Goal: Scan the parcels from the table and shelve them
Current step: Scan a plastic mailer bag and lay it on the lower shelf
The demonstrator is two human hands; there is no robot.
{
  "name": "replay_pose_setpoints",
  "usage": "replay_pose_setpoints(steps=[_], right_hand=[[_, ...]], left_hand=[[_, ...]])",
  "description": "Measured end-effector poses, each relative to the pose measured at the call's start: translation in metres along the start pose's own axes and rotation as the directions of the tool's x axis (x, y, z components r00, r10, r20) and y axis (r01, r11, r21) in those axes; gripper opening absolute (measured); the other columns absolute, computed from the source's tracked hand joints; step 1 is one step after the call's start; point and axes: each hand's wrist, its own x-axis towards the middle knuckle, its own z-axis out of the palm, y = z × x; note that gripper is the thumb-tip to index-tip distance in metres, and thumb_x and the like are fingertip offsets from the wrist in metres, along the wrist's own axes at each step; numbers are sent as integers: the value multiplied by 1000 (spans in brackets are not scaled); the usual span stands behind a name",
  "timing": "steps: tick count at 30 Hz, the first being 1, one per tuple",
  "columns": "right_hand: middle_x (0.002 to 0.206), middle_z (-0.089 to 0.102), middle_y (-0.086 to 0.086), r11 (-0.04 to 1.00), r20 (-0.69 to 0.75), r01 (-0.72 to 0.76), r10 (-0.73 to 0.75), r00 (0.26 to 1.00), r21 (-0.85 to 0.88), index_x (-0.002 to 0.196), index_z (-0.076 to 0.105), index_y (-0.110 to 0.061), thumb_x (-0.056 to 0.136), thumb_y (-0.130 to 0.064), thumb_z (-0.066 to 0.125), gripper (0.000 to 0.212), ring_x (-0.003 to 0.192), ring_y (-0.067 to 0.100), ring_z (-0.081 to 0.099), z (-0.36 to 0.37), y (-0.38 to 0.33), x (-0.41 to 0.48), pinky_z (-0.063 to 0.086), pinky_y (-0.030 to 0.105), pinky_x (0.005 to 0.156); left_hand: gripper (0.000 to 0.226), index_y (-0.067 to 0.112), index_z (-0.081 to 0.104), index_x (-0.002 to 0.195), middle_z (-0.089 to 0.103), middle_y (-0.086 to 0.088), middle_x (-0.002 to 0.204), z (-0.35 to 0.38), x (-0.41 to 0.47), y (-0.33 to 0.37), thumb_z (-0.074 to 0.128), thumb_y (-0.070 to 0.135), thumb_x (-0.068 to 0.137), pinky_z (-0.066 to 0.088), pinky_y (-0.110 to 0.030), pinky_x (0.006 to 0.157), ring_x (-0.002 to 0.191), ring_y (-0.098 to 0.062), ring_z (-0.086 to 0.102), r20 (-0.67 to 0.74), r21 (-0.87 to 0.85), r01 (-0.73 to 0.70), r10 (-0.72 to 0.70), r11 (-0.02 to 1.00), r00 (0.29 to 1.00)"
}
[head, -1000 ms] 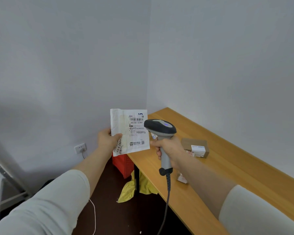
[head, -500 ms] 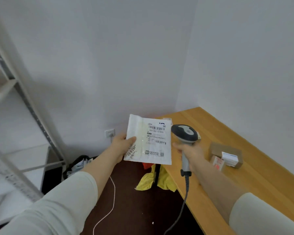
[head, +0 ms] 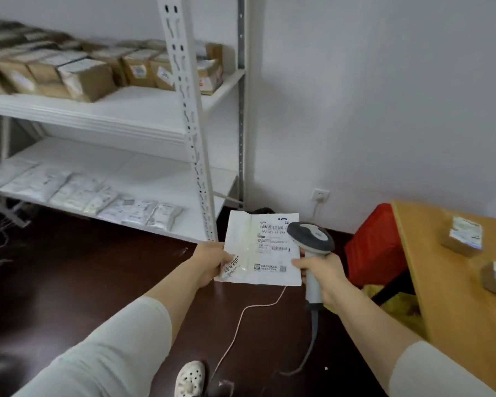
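You are turning from the table (head: 441, 296) toward the shelf (head: 161, 173) — left hand (head: 209, 263) pinching the parcel (head: 262, 249) mid-air, right hand (head: 324, 275) gripping the scanner (head: 311, 239) alongside — so shelving is probably coming next.

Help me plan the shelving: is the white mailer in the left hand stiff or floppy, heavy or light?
Probably light: the left hand pinches the white mailer by one edge. Likely semi-stiff: it hangs flat, without drooping. Its smooth plastic may slide on the lower shelf.
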Motion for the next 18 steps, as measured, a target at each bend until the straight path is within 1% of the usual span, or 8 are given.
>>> replay_pose_setpoints(steps=[2, 4, 7, 9, 11, 13, 15, 18], right_hand=[[90, 72, 19, 998, 56, -44, 46, 997, -41, 98, 66, 2, 69, 12, 75, 31, 79, 34, 71, 36, 0, 4, 59, 49, 76], [90, 72, 18, 992, 102, -57, 69, 992, -111, 100, 66, 1, 71, 10, 76, 32, 78, 32, 71, 77, 1, 12, 60, 43, 68], [89, 70, 17, 971, 118, -17, 46, 992, -239, 100, 65, 3, 72, 8, 74, 30, 68, 26, 65, 144, 2, 30, 49, 28, 48], [87, 69, 14, 954, 104, 8, 25, 994, -301, 93, 64, 0, 74, 8, 72, 22, 66, 25, 62, 194, 0, 44, 50, 30, 51], [80, 67, 8, 939, 74, 9, 17, 997, -343, 89, 63, -4, 74, 6, 72, 20, 62, 23, 62, 249, -3, 62, 53, 33, 58], [70, 62, 4, 931, 53, 6, 14, 998, -365, 82, 59, -7, 74, 5, 73, 20, 57, 21, 59, 302, -4, 77, 55, 36, 61], [65, 59, 2, 916, 62, 13, 13, 998, -401, 74, 55, -12, 74, 3, 73, 23, 56, 22, 59, 348, -1, 90, 56, 42, 66], [56, 63, 2, 898, 88, 42, -3, 996, -439, 71, 60, -10, 72, 2, 69, 15, 59, 30, 66, 396, 10, 112, 55, 43, 64]], left_hand=[[31, -5, 65, 108, 66, -24, 108, -30, 14, -9, 52, -20, 84, 51, -46, 92, 96, -36, 65, -41, -52, -6, 4, 999, 999], [37, -6, 61, 118, 66, -22, 102, -63, 31, -14, 53, -19, 85, 52, -45, 89, 83, -31, 64, -103, -79, -14, 6, 997, 995], [33, 3, 65, 113, 66, -16, 91, -116, 57, -16, 51, -13, 86, 54, -41, 77, 74, -25, 63, -141, -124, 40, -58, 991, 988], [31, 12, 64, 104, 65, -12, 92, -155, 75, -13, 47, -5, 85, 54, -37, 68, 75, -24, 63, -74, -154, 160, -173, 975, 982], [38, 18, 63, 110, 63, -10, 98, -197, 99, -13, 47, -1, 82, 55, -33, 66, 77, -23, 62, -9, -139, 253, -257, 957, 966], [44, 16, 59, 117, 61, -12, 102, -236, 129, -18, 47, -11, 83, 59, -30, 58, 73, -21, 60, -22, -206, 256, -266, 944, 964], [44, 6, 61, 115, 63, -15, 97, -269, 159, -20, 45, -21, 84, 58, -27, 55, 73, -20, 59, -102, -322, 212, -257, 922, 961], [30, -3, 65, 103, 63, -13, 81, -307, 204, -18, 46, -16, 84, 57, -26, 53, 65, -19, 56, -145, -373, 226, -297, 900, 944]])
